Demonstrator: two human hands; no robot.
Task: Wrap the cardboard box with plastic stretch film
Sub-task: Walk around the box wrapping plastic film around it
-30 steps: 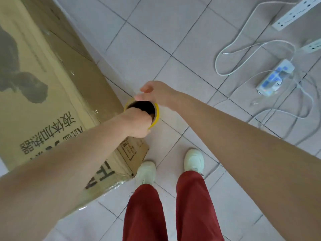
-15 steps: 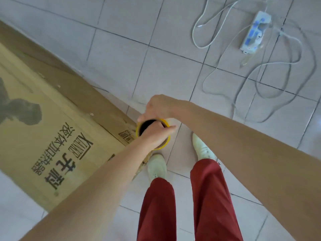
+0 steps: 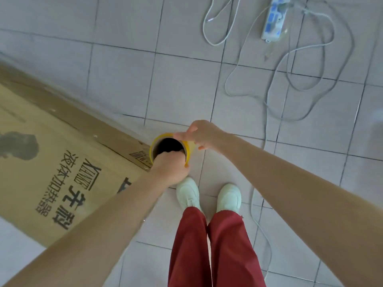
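Hands first: both grip the stretch film roll (image 3: 189, 147), the left hand (image 3: 171, 168) clenched with fingers down inside its core, the right hand (image 3: 204, 134) pinching the yellow rim. Beside the roll, touching its near corner, lies the cardboard box (image 3: 62, 162), glossy film already over its side. Beyond the roll, well apart, cables (image 3: 269, 96) sprawl on the floor (image 3: 124, 69). Stepping round the box risks snagging a foot there, slackening or tearing the film.

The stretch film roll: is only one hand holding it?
No: the left hand and right hand both grip the stretch film roll.
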